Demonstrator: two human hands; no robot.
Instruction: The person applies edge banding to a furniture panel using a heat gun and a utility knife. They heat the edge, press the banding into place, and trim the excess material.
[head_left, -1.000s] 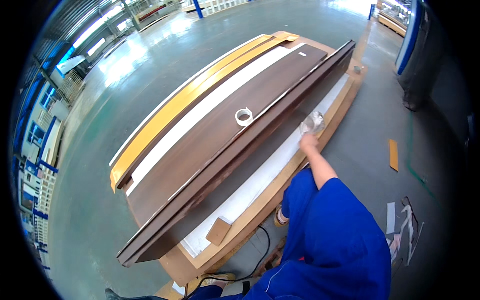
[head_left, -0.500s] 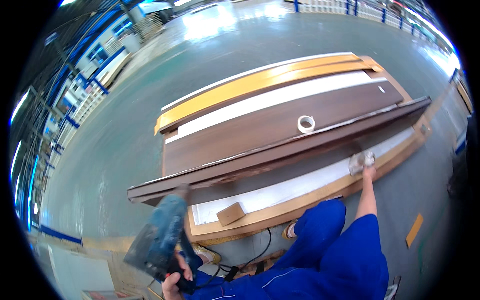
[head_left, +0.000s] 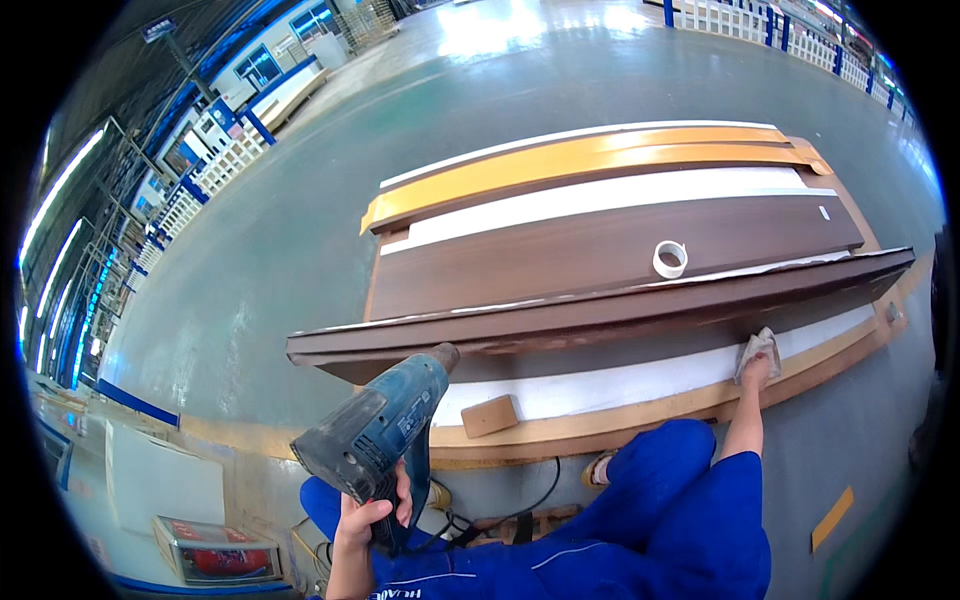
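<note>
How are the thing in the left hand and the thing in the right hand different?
The heat gun in the left hand is big, blue-grey and hard; the cloth under the right hand is small, pale and crumpled. The heat gun is raised; the cloth lies on the white panel.

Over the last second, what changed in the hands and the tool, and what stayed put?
The left hand brought the blue heat gun up from the lower edge, its nozzle now close to the dark brown strip. The right hand stayed on the grey cloth on the stacked panels. The tape roll and wooden block did not move.
</note>
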